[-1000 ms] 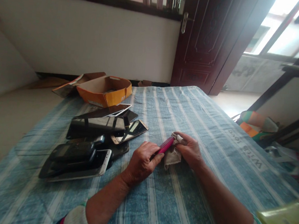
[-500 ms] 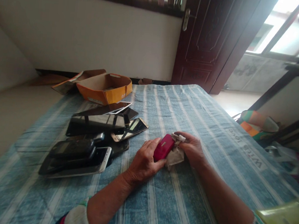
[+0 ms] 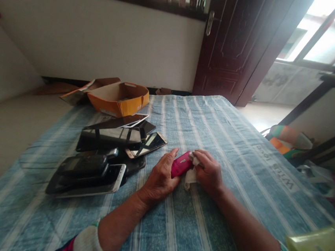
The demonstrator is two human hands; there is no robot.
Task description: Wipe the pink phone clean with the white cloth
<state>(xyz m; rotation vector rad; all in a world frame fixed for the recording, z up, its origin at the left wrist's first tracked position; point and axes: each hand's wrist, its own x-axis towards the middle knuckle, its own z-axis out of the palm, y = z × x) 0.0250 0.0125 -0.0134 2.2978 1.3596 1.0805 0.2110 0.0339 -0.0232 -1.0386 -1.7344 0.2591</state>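
My left hand (image 3: pixel 160 177) grips a small pink mobile phone (image 3: pixel 181 164) by its near left end, thumb below and fingers above. Bunched in my right hand (image 3: pixel 210 172) is a pale tissue (image 3: pixel 191 176), pressed against the phone's far right end. Part of the tissue hangs down beside the phone. To the left lies a pile of devices: a gold-edged smartphone (image 3: pixel 149 145), a silver-edged smartphone (image 3: pixel 117 179), a black tablet-like device (image 3: pixel 110 136) and a chunky black gadget (image 3: pixel 82 164).
An open orange cardboard box (image 3: pixel 119 104) stands at the far left of the bed-like surface with a blue striped cloth (image 3: pixel 175 229). A yellow translucent packet (image 3: pixel 316 244) lies at the right front. A dark red door (image 3: pixel 231 45) is behind.
My right hand has moved left with the tissue, closing onto the phone's end. The pink phone has tilted to lie flatter, and my left fingers have shifted off its top.
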